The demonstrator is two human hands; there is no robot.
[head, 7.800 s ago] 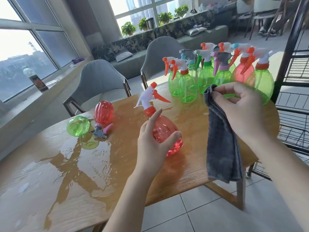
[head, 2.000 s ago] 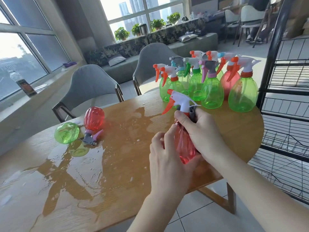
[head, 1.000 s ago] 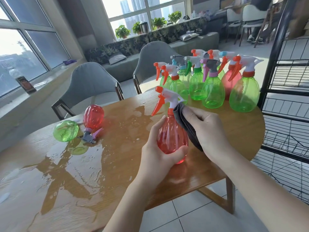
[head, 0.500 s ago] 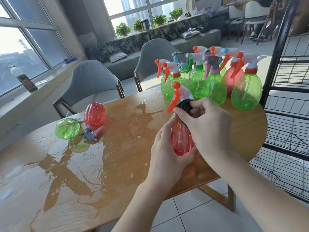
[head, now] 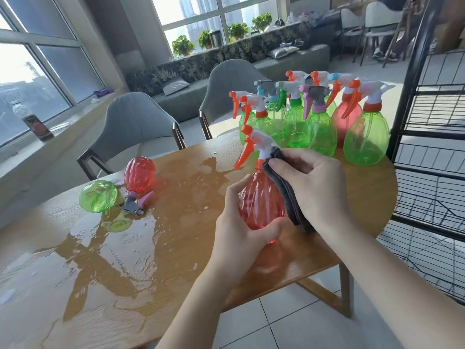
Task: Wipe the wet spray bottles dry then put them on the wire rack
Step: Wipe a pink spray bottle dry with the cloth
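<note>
My left hand (head: pixel 241 238) grips the belly of a red spray bottle (head: pixel 259 197) with a white head and orange trigger, held upright just above the wooden table (head: pixel 362 197). My right hand (head: pixel 312 182) holds a dark grey cloth (head: pixel 289 200) against the bottle's right side and neck. A red bottle (head: pixel 139 173) and a green bottle (head: pixel 98 195) lie on their sides at the left, beside a puddle. Several green and red spray bottles (head: pixel 319 132) stand upright at the table's far right. The black wire rack (head: pixel 435 137) stands at the right.
A large water puddle (head: pixel 100 253) covers the left half of the table. Two grey chairs (head: pixel 136 124) stand behind the table. A windowsill with a small bottle (head: pixel 37 124) runs along the left. Tiled floor lies below the table's near edge.
The cloth in my right hand slid from the bottle's neck and head down onto its right side. My left hand has kept its grip on the bottle's body.
</note>
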